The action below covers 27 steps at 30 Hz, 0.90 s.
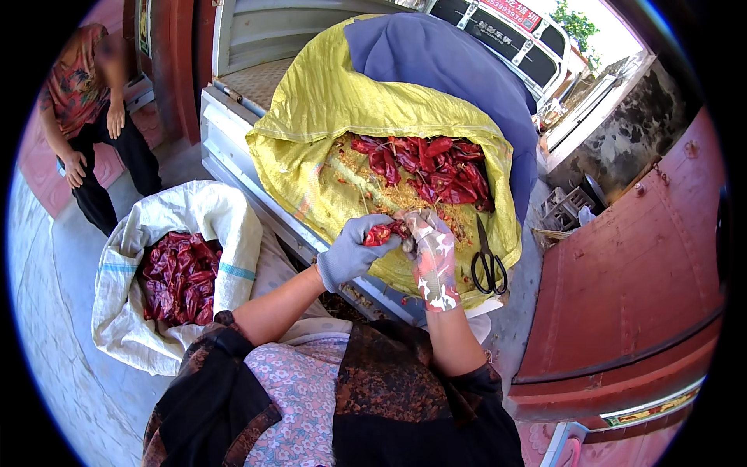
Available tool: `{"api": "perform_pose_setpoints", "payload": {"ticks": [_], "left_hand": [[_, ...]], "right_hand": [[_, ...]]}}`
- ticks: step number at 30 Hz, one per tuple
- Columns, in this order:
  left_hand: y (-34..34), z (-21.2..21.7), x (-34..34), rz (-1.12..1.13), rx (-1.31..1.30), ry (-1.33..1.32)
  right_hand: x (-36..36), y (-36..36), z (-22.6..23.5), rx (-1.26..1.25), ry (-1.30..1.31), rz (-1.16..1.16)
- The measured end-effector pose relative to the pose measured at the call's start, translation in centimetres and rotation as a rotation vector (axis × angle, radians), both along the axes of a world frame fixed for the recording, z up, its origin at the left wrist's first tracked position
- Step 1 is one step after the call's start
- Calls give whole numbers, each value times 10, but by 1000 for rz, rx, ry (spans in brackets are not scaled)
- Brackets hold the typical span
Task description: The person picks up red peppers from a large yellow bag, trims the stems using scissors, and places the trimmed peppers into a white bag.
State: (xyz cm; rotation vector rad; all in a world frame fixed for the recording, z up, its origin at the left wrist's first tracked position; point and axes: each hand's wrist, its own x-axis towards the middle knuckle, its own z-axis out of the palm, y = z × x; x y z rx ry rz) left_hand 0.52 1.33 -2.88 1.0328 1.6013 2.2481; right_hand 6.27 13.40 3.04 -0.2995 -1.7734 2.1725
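A vehicle with a light-grey open bed (pixel 233 132) takes up the far middle of the scene; over its near edge spreads a yellow woven sack (pixel 311 93), its mouth turned toward the wearer, with a blue cloth (pixel 436 50) draped over its far right side; near left stands a white woven sack (pixel 117 303), rolled open around a fill of dark-red dried peppers (pixel 180 279); farther left a person (pixel 78 86) sits, hands on the legs.

Inside the yellow sack, a heap of red peppers (pixel 436 167) lies at the far right, with pale bits scattered nearer; black scissors (pixel 485 247) rest at the near right, apart from both hands.

The left hand (pixel 350 249), in a grey glove, has its fingers clamped on a single pepper (pixel 380 233), held above the sack's near part; the right hand (pixel 434 261), in a camouflage glove, bunches its fingers at the pepper's right end; whether they pinch it I cannot tell; the step in hand looks like two-handed handling of this one pepper; the next move probably calls for a steady left grip and fine right-hand control.
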Motion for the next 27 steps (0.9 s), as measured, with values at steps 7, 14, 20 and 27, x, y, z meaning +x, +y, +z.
{"api": "perform_pose_setpoints", "payload": {"ticks": [7,14,20,27], "left_hand": [[6,-18,14,-86,33,-317],[-25,1,-6,-237,174,-267],[-29,-4,-6,-298,188,-515],[-33,-4,-13,-286,171,-503]], "right_hand": [[-7,34,-8,-224,38,143],[-6,62,-17,771,6,378],[-62,57,5,1422,-100,-97],[-107,61,-25,1748,-238,-140]]}}
